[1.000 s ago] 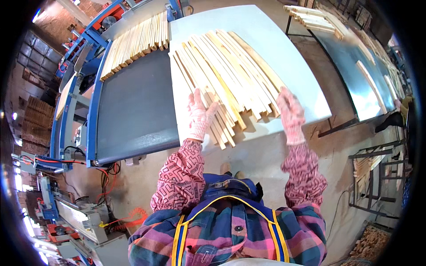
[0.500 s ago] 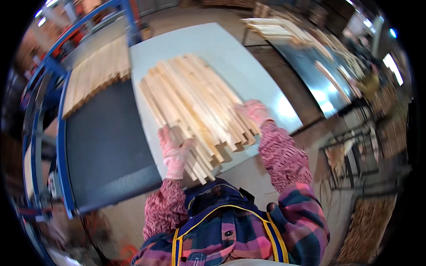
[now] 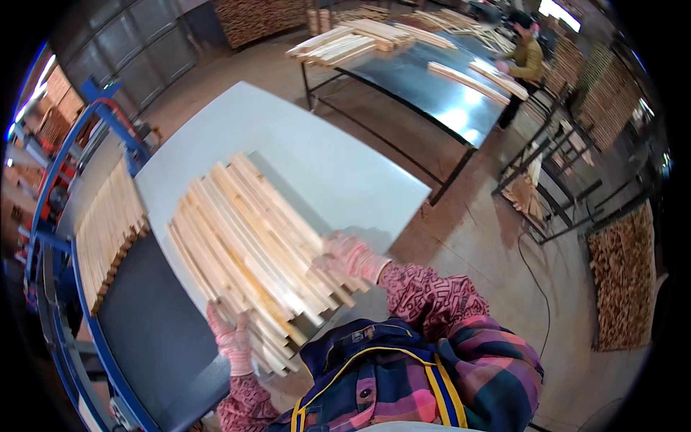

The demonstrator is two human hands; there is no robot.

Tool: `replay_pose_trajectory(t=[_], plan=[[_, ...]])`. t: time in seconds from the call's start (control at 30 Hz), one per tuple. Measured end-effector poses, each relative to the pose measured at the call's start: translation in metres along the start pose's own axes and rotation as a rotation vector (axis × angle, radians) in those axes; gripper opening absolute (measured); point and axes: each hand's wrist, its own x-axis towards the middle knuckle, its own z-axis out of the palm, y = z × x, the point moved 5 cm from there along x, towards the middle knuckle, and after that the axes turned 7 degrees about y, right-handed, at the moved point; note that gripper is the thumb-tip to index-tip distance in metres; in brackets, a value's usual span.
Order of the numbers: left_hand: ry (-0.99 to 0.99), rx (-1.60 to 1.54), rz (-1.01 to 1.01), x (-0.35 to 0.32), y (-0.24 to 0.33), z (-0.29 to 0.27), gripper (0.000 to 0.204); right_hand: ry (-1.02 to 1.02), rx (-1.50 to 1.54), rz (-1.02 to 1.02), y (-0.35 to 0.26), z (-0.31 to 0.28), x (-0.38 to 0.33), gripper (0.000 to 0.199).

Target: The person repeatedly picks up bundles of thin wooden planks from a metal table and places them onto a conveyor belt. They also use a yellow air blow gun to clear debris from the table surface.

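A row of pale wooden strips (image 3: 252,237) lies side by side on a light grey tabletop (image 3: 309,137), their near ends uneven. My left hand (image 3: 232,337), in a pink-and-white glove, is at the near left corner of the row. Its fingers and thumb are spread, touching the outer strips. Across the row, my right hand (image 3: 353,258), gloved alike, rests against the right edge near the close ends. Its fingers reach over the outermost strips, slightly blurred, and look stretched out rather than wrapped.
On the left, a blue-framed machine (image 3: 115,374) has a dark belt (image 3: 155,324) carrying more wooden strips (image 3: 108,230). Beyond stands a shiny dark table (image 3: 403,72) with stacked strips (image 3: 338,47) and a person (image 3: 529,54) beside it. A black metal rack (image 3: 547,194) is at right.
My view has turned to the right, so the strips and grey tabletop appear lower and further left. The person by the far table now shows clearly. Both hands remain at the row's sides.
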Motion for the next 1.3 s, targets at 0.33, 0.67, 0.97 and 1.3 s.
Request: replay_pose_trajectory(t=[0.33, 0.67, 0.97, 1.3], plan=[[-0.091, 0.727, 0.462, 0.029, 0.238, 0.161, 0.095, -0.083, 0.598, 0.017, 0.145, -0.056, -0.161, 0.053], [-0.280, 0.892, 0.428, 0.015, 0.282, 0.428, 0.082, -0.017, 0.255, 0.645, 0.425, -0.179, -0.265, 0.054], [0.038, 0.923, 0.289, 0.143, 0.296, 0.499, 0.074, 0.092, 0.402, 0.487, 0.458, -0.211, -0.144, 0.047], [0.161, 0.898, -0.147, 0.240, 0.303, 0.510, 0.072, -0.261, 0.255, 0.370, 0.549, -0.255, 0.006, 0.049]])
